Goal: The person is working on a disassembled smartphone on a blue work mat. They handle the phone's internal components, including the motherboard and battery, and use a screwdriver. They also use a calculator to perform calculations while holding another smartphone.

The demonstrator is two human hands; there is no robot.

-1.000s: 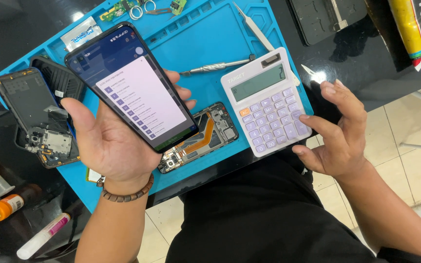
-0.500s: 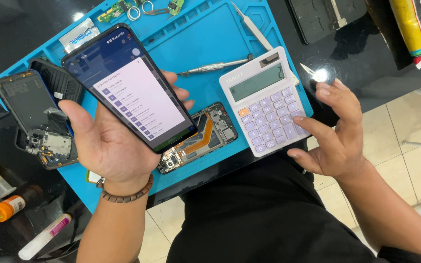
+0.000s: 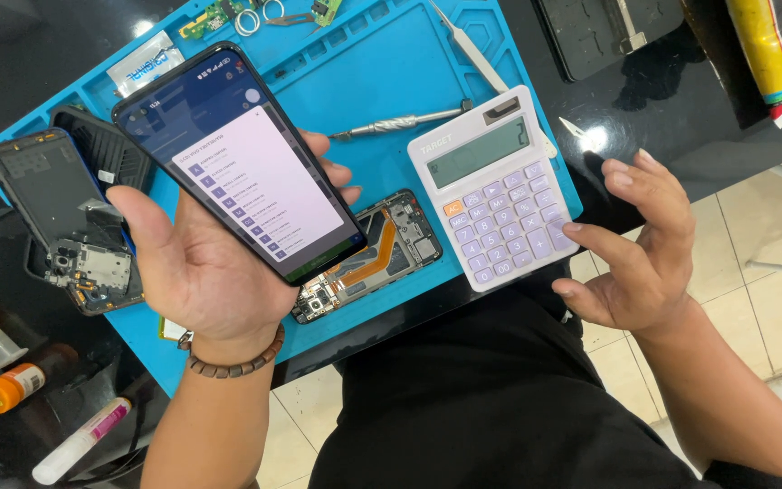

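My left hand (image 3: pixel 196 272) holds a black smartphone (image 3: pixel 237 163) face up above the blue work mat (image 3: pixel 382 72); its screen is lit and shows a list on a white panel. My right hand (image 3: pixel 640 244) hovers with fingers spread at the right edge of a white calculator (image 3: pixel 491 186) with lilac keys, its index fingertip touching the lower right keys. An opened phone body (image 3: pixel 368 258) with exposed circuit board and orange flex cable lies on the mat under the held phone.
Another dismantled phone (image 3: pixel 70 226) and a black back cover (image 3: pixel 106 154) lie at the mat's left. Tweezers (image 3: pixel 472 50), a metal screwdriver (image 3: pixel 400 124) and small parts (image 3: pixel 228 14) rest on the mat. Glue bottles (image 3: pixel 11 385) and a tube (image 3: pixel 79 441) sit on the black table.
My left hand has kept the phone nearly still. My right hand has shifted slightly, fingers still at the calculator's lower right keys.
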